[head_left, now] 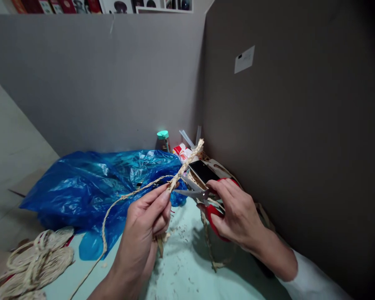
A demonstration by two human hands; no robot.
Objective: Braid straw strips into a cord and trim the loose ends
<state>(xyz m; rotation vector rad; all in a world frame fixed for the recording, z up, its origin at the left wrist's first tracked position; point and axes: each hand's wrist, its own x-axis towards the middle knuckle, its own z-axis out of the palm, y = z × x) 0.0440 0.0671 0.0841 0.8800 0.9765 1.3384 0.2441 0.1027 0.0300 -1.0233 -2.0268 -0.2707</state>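
My left hand pinches a braided straw rope between thumb and fingers, with its short end sticking up to the right. A long tail of the same rope trails down to the left. My right hand is closed round the red handles of a pair of scissors. The blades are apart, one on each side of the rope just above my left fingertips. Bits of straw lie on the pale green surface under both hands.
A crumpled blue plastic bag lies behind my left hand. A coil of straw rope sits at lower left. A phone, a green-capped bottle and small packets stand in the corner of grey partition walls.
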